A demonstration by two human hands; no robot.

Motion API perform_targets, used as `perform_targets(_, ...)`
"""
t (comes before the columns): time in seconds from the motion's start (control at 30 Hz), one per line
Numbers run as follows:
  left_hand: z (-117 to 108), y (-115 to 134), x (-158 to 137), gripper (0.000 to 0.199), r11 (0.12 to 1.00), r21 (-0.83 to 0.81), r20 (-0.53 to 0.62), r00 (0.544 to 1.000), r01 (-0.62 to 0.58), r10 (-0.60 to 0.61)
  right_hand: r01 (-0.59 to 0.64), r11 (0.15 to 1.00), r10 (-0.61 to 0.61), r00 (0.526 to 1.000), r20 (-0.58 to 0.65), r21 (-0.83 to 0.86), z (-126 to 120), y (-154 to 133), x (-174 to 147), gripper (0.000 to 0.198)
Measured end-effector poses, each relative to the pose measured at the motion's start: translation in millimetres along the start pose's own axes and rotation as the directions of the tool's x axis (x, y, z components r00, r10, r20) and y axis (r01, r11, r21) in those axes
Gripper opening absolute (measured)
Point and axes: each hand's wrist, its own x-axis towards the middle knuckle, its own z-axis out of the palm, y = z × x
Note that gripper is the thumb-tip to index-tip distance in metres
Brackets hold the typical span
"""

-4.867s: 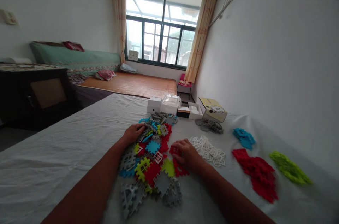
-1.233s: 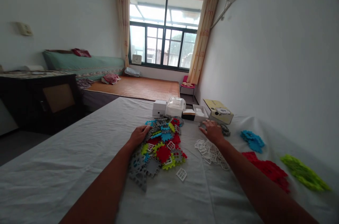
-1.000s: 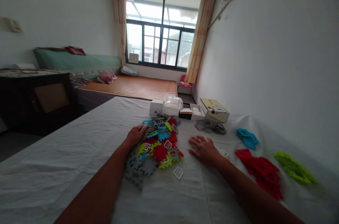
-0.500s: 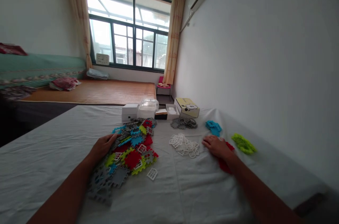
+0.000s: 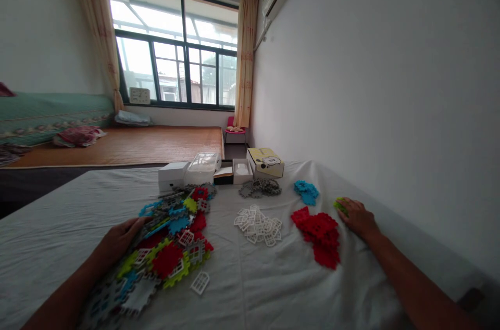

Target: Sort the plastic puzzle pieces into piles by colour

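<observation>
Beside the left edge of a mixed heap of toothed plastic building pieces (image 5: 167,259), my left hand (image 5: 121,239) lies with its fingers stretched out, the tips against the heap. It appears to hold nothing. The heap mixes red, blue, lime-green and grey pieces with white lattice windows. At the far right, my right hand (image 5: 357,215) covers lime-green plastic pieces (image 5: 340,204), its fingers bent onto them. Most of that green is hidden under the hand. A red pile (image 5: 320,233) sits just left of it, with a blue pile (image 5: 307,192) farther back.
White window pieces (image 5: 260,226) form a pile mid-table; one loose white window (image 5: 200,283) lies nearer. Behind are grey pieces (image 5: 261,188), a white box (image 5: 172,176), a clear container (image 5: 203,166) and a yellow box (image 5: 266,163). The wall (image 5: 371,111) borders the right side.
My right hand has moved from the red pile rightward onto the lime-green pieces, uncovering the red. My left hand stays at the heap's left edge. The whole view has shifted rightward.
</observation>
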Motion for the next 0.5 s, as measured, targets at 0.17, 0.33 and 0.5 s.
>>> perform_targets(0.17, -3.7, -3.0, 1.7, 0.056, 0.998, -0.046, 0.114, 0.993, 0.039, -0.033, 0.011, 1.000, -0.012, 0.996, -0.089, -0.019, -16.2, -23.4, 30.8, 0.056)
perform_targets(0.33, -5.6, -0.9, -2.0, 0.058, 0.996, -0.067, 0.119, 0.992, 0.051, -0.043, 0.332, 0.935, -0.337, 0.941, 0.017, 0.126, -13.2, -75.0, 75.8, 0.069)
perform_targets(0.5, -7.0, 8.1, -7.5, 0.059, 0.995, -0.075, 0.138, 0.989, 0.058, -0.047, 0.349, 0.921, -0.375, 0.914, 0.154, 0.173, 19.5, -91.0, 104.4, 0.069)
